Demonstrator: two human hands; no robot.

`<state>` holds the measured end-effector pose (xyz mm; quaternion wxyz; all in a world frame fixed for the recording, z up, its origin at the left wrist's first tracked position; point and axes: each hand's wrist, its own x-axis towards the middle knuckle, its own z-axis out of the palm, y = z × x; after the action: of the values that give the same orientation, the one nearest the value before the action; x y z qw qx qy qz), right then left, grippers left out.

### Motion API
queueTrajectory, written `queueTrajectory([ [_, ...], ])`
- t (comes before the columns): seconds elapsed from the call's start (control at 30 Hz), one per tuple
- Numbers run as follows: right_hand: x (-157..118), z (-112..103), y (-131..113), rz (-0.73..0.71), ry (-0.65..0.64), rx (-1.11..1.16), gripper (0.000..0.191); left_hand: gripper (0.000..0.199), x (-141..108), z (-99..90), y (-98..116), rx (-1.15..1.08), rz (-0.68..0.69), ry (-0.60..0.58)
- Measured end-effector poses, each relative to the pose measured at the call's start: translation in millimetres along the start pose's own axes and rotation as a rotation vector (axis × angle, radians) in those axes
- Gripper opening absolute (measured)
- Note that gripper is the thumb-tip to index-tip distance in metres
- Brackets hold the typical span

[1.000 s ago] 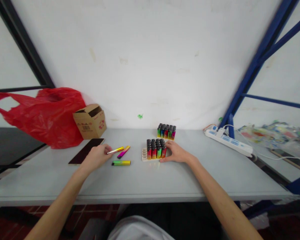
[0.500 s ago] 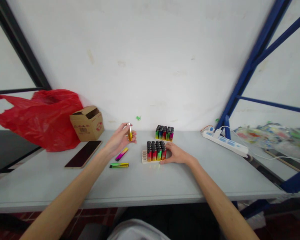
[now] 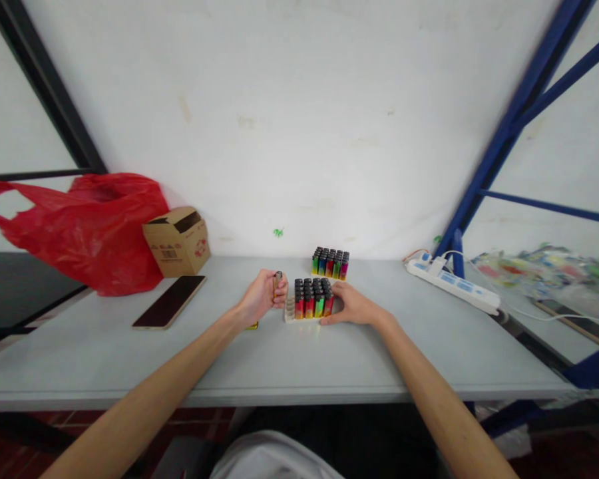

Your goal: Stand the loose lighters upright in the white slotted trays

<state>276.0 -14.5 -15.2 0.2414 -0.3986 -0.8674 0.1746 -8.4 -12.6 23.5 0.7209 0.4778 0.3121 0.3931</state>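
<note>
My left hand (image 3: 263,293) is closed around a lighter (image 3: 278,279), dark end up, just left of a white tray (image 3: 290,316). Several multicoloured lighters (image 3: 313,299) with black tops stand upright in that tray, and vacant slots show along its left side. My right hand (image 3: 352,305) grips the tray's right end, thumb at the front corner and fingers behind. The yellow end of a loose lighter (image 3: 252,326) peeks out below my left wrist; the rest of it is hidden.
A second block of upright lighters (image 3: 331,263) stands near the wall. To the left are a phone (image 3: 170,303), a cardboard box (image 3: 177,243) and a red plastic bag (image 3: 94,233). A white power strip (image 3: 452,286) with cables lies at the right, beside a blue frame (image 3: 484,173).
My left hand has moved right and down with its lighter, up to the tray's left side. Its arm now covers most of the loose lighters. My right hand stays on the tray.
</note>
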Motion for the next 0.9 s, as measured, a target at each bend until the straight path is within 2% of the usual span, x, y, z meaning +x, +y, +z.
queueTrajectory([
  [0.3, -1, 0, 1, 0.018, -0.008, 0.026, 0.059, 0.031, 2, -0.6, -3, 0.042, 0.016, 0.033],
  [0.4, -2, 0, 1, 0.018, -0.012, 0.024, 0.059, 0.029, 4, -0.9, -6, 0.062, 0.107, 0.014],
  [0.5, -1, -1, -1, 0.013, -0.018, 0.023, 0.060, 0.024, 7, -0.9, -10, 0.211, 0.225, 0.101],
  [0.63, -1, -3, -4, 0.016, -0.013, 0.005, 0.059, 0.031, 9, -2.5, -11, 0.440, 0.325, 0.206],
  [0.9, 0, -3, -5, 0.004, -0.015, 0.009, 0.059, 0.046, 14, -12.9, -18, 0.437, 0.337, 0.100],
])
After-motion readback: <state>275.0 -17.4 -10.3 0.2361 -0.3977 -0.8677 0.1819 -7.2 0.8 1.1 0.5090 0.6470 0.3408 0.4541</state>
